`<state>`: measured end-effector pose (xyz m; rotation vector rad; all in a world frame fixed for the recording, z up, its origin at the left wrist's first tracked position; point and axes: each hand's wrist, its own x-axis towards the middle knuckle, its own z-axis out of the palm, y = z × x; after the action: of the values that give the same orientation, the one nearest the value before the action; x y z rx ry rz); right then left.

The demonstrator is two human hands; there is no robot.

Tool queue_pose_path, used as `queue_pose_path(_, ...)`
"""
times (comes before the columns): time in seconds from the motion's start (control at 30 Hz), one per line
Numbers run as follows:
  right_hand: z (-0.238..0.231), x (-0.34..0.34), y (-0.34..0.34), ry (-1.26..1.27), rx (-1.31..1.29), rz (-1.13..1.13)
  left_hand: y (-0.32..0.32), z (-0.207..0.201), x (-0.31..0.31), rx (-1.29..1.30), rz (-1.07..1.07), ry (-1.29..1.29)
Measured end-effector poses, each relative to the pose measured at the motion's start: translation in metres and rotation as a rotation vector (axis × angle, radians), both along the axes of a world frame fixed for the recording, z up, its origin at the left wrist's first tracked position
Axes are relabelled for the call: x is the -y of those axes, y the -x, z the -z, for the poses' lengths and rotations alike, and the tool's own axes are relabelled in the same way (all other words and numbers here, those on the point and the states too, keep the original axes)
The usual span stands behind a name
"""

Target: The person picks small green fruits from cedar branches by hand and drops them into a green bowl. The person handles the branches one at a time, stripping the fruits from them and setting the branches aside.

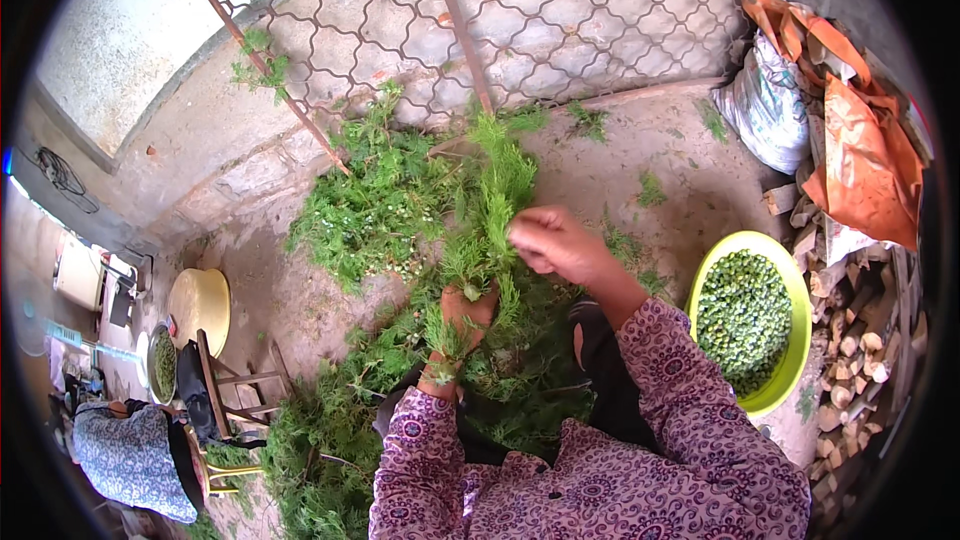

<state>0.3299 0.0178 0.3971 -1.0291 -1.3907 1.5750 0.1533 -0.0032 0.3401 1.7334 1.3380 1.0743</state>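
A leafy evergreen branch (500, 180) with feathery bright green sprays rises in front of me. My left hand (467, 312) is wrapped round its lower part, and some sprays cover that hand. My right hand (562, 243) is closed in a pinch beside the branch's right edge. Whatever those fingers hold, if anything, is too small to make out. More cut greenery (530, 400) lies over my lap. To the right of my right arm stands a yellow-green basin (690, 325), filled with small round green cones or berries (745, 320).
Piled branches (370, 200) with pale small fruits lie ahead, and another heap (325, 470) is at my left. A wavy metal lattice (580, 20) leans on the wall. Firewood (850, 370), a white sack (765, 110) and orange sheeting (865, 160) line the right. Another person (135, 455) bends at far left.
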Motion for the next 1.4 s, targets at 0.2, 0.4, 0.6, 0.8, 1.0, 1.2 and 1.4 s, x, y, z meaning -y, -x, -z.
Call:
queue_pose_path(0.2,0.009,-0.005,0.003,0.186,-0.200,0.254,-0.003,-0.008,0.001,0.048,0.063,0.191)
queue_pose_path(0.4,0.012,-0.004,0.000,-0.020,0.059,-0.050,0.002,-0.001,-0.003,0.036,0.081,-0.016)
queue_pose_path(0.6,0.013,-0.005,0.005,-0.266,0.321,-0.047,0.005,-0.001,-0.002,0.069,0.083,-0.101)
queue_pose_path(0.8,0.022,-0.003,0.016,-0.371,0.417,0.332,0.000,-0.016,0.003,-0.039,0.017,0.047)
queue_pose_path(1.0,0.025,-0.003,0.014,-0.480,0.428,0.115,0.007,-0.003,0.000,0.062,0.158,-0.050)
queue_pose_path(1.2,0.020,-0.006,0.013,-0.589,0.075,0.162,0.015,0.010,-0.005,0.905,0.252,0.627)
queue_pose_path(1.4,0.001,0.001,0.009,0.469,-0.544,0.000,0.022,-0.008,0.001,0.747,0.452,0.419)
